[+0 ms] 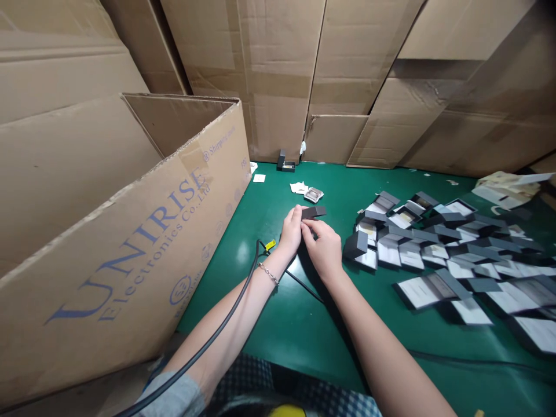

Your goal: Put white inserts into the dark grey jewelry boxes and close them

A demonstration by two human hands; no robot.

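Observation:
Over the middle of the green table, my left hand is closed around a small dark hinged box, whose lid sticks out past the fingers. My right hand meets it from the other side, its fingers bent and pressed to the near side of the box. Most of the box's body is hidden by my hands. Just beyond them lies a small clear-wrapped item beside a crumpled white scrap. To the right, several dark boxes with open lids stand close together, showing white insides.
A large open carton stands along the left. Cardboard panels wall off the back. One open dark box sits at the back edge. A black cable crosses my left forearm. Papers lie at the far right of the green table.

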